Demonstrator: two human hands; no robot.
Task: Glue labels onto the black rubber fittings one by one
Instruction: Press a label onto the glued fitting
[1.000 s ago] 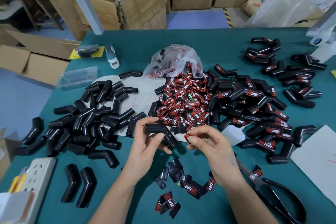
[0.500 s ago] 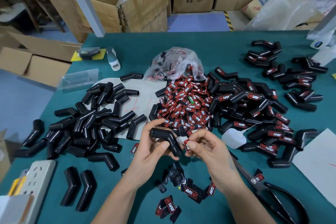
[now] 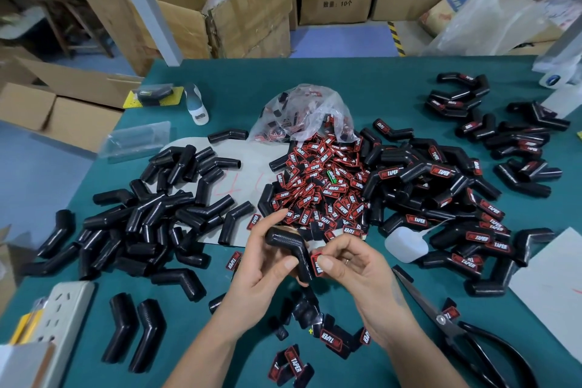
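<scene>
1. Since 1 s ago, both hands have drawn together; the label [image 3: 316, 263] now touches the fitting [image 3: 291, 250].
2. Left hand [image 3: 267, 264] grips the bent black fitting above the green table [image 3: 362, 85].
3. Right hand [image 3: 352, 264] pinches the red label against the fitting's lower end.

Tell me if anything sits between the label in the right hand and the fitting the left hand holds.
Nothing visible does. The right hand pinches the label right beside the lower leg of the fitting gripped by the left hand; no object lies between them.
</scene>
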